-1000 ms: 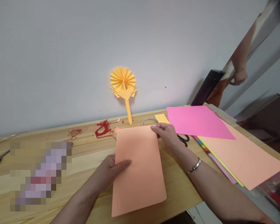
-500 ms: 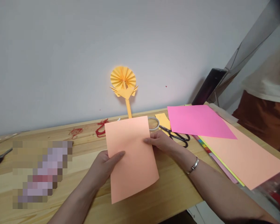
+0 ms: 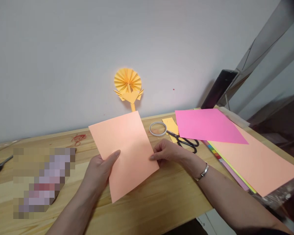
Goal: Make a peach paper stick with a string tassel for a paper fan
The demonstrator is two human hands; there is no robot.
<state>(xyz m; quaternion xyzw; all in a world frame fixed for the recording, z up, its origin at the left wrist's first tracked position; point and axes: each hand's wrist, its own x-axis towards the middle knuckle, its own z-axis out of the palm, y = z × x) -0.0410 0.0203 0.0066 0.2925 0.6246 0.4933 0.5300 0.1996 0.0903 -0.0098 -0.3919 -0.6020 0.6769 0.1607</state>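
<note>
A peach sheet of paper (image 3: 127, 140) is held up above the wooden table, tilted to the left. My left hand (image 3: 100, 169) grips its left edge, thumb on the front and fingers hidden behind. At the lower right edge my right hand (image 3: 165, 151) pinches the sheet between thumb and fingers. Behind the paper a yellow folded-paper flower (image 3: 127, 81), with a pleated round head and a heart piece, leans on the wall; its lower stem is hidden.
Right of the paper lie a white tape roll (image 3: 158, 129), black-handled scissors (image 3: 186, 142) and yellow paper (image 3: 170, 124). A pink sheet (image 3: 208, 125) overlaps a stack with a peach sheet (image 3: 259, 163) on it. Red thread (image 3: 78, 139) and a blurred-out object (image 3: 47, 182) are at left.
The peach paper has moved left and turned anticlockwise, both hands still on it. My right hand has slid down toward its lower right corner. A person at the far right has left view.
</note>
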